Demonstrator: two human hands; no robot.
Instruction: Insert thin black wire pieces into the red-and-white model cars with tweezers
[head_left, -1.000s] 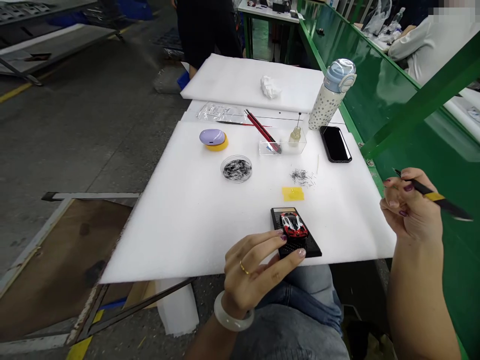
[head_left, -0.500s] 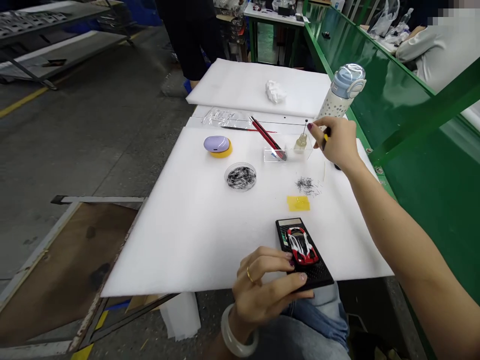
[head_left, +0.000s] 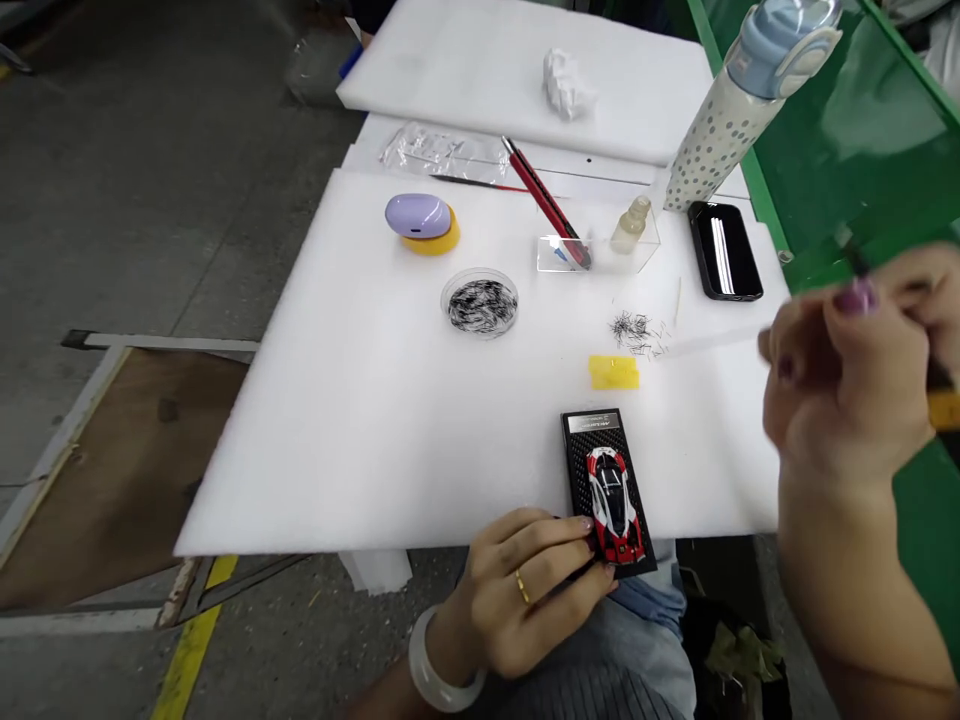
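My left hand (head_left: 525,585) is closed on the near left edge of a black display base (head_left: 581,445). On the base sits a red and white toy car (head_left: 613,505), and my fingertips touch its left side. Raised at the right edge is my right hand (head_left: 847,370), palm partly turned up and blurred. A slim black-and-yellow tool (head_left: 943,408) is in its curled fingers; blur hides its exact kind. A small glass bottle (head_left: 631,225) stands uncapped in a clear plastic tray (head_left: 551,257), beside red tweezers (head_left: 547,200).
A round dish (head_left: 480,305) holds black fibres; loose black bits (head_left: 634,328) lie above a yellow piece (head_left: 613,372). Farther back are a purple case (head_left: 418,216), a phone (head_left: 724,250), a dotted drinking bottle (head_left: 720,130) and crumpled tissue (head_left: 566,85). A green barrier (head_left: 892,130) borders the right.
My right hand has moved from the bottle to the right and nearer to me. The thin black-topped stick no longer shows at the bottle. The view has tilted down; my left hand keeps the base.
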